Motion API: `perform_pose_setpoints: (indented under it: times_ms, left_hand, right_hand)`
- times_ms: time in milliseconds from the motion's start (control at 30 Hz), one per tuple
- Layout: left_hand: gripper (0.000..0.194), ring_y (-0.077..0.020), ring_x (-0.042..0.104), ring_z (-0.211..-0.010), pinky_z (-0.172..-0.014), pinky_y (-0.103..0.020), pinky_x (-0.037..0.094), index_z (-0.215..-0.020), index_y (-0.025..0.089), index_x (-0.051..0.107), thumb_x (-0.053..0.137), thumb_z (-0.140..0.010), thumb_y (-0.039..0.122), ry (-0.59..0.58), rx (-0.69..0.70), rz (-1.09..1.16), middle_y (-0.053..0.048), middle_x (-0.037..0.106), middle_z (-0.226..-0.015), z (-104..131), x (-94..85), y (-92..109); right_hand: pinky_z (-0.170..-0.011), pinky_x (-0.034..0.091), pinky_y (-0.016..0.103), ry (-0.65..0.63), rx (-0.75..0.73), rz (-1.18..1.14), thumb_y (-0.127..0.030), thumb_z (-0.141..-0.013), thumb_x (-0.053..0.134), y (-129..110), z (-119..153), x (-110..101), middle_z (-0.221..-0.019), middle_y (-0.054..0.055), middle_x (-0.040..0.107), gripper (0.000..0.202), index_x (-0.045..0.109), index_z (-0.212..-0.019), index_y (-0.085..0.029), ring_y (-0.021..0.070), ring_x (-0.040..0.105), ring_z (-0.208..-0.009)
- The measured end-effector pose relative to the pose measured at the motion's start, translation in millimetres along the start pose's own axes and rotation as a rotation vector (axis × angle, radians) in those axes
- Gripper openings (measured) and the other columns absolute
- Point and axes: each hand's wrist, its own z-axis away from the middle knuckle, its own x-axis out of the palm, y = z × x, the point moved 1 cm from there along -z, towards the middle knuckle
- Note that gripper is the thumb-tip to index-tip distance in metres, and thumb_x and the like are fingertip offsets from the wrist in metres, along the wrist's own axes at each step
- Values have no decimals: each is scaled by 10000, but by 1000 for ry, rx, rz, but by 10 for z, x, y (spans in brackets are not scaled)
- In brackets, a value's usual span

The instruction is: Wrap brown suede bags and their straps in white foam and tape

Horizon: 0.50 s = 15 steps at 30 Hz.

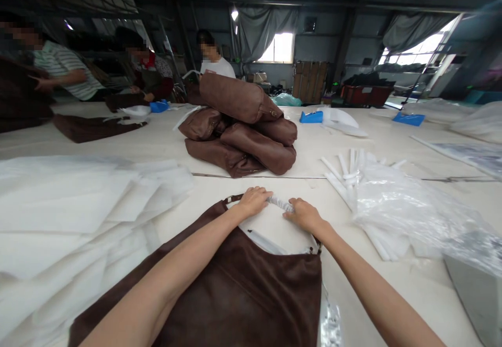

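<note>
A dark brown handbag (251,295) lies flat on the white table in front of me, its opening and handle away from me. The curved handle (280,203) is wrapped in pale, shiny material along its middle. My left hand (254,201) is closed around the left part of the handle, near a metal ring. On the right part, my right hand (306,215) grips the same handle with curled fingers. White lining or packing (264,242) shows in the bag's opening. A clear plastic piece (331,318) hangs out beside the bag's right edge.
Several brown bags (243,132) are piled beyond my hands. White sheets (58,195) spread on the left. White foam strips under clear plastic (408,195) lie on the right. Blue tape dispensers (311,117) stand farther back. Co-workers (66,70) handle brown bags across the table.
</note>
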Motion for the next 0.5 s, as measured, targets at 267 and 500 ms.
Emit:
perform_pose_setpoints:
  times_ms: [267,500]
  left_hand:
    - [117,-265,511,-1172,-1059,-406,313,-877,221,705,592,-897,241,-25,113,-147,-85,662,-1067,13,-140,-384]
    - [210,-284,538,-1155,-1064,-408,324,-978,227,710,528,-878,190,-10,6,-141,-99,672,-1119,148,-78,-476]
  right_hand:
    - [-867,432,374,-13,37,105,-235,-923,503,155,445,-9,-1095,167,647,204,682,-975,-154,289,592,-1094]
    - [-817,473,300,16,154,-127,-284,-926,509,456,890,120,-1053,85,663,250,641,-1113,-184,198,649,-953]
